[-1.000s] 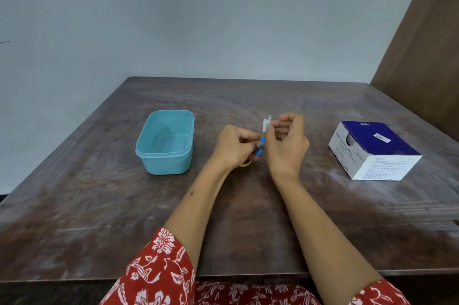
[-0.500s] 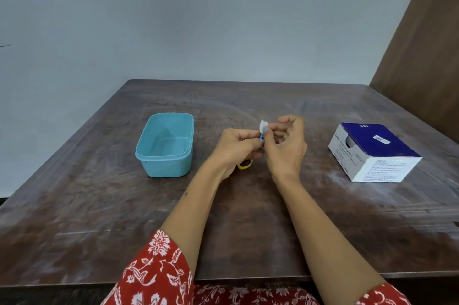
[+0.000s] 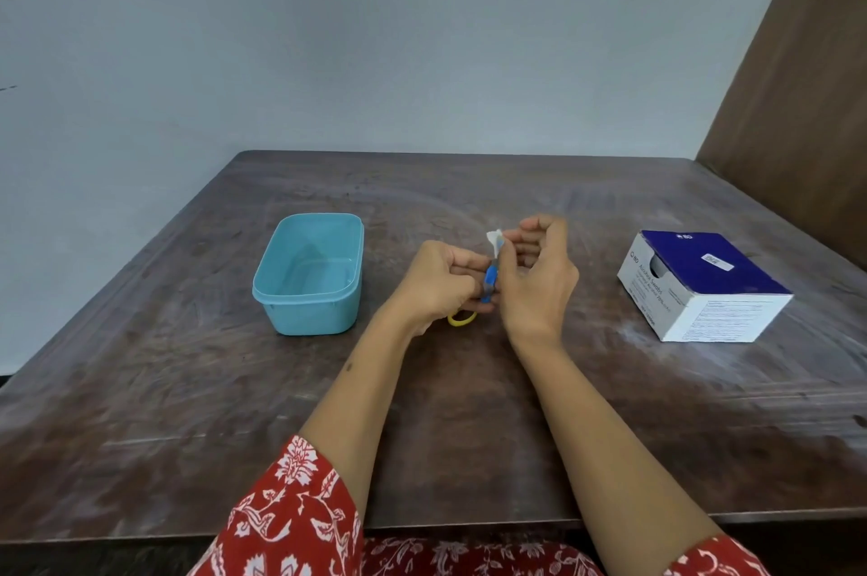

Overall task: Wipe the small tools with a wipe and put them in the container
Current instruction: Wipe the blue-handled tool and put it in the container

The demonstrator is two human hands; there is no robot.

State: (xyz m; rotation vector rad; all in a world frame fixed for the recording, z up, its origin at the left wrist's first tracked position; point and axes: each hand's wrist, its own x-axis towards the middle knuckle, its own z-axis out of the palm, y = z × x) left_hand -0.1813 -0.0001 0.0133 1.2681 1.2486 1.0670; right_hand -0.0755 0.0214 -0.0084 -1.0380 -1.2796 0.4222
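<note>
The left hand (image 3: 438, 277) was curled around a small tool (image 3: 490, 282) with a blue middle part, its fingers wrapped over the lower end. A yellow loop (image 3: 462, 318) of that tool stuck out below the hand, close over the table (image 3: 469, 411); whether it touched the wood could not be told. Just beside it, the right hand (image 3: 539, 275) pinched a white wipe (image 3: 495, 240) between thumb and fingers against the tool's upper end, so the tip itself was hidden. A corner of the wipe stood up above the fingers. The two hands were touching or nearly so, held above the middle of the table.

To the left of the hands, well apart from them, stood a light blue container (image 3: 307, 308) with no lid, rectangular with rounded corners; nothing could be seen inside it. To the right, about as far away, lay a cardboard box (image 3: 703, 289) with a dark blue top and white printed sides. Red sleeves (image 3: 291, 514) with a white flower pattern showed at the near edge.
</note>
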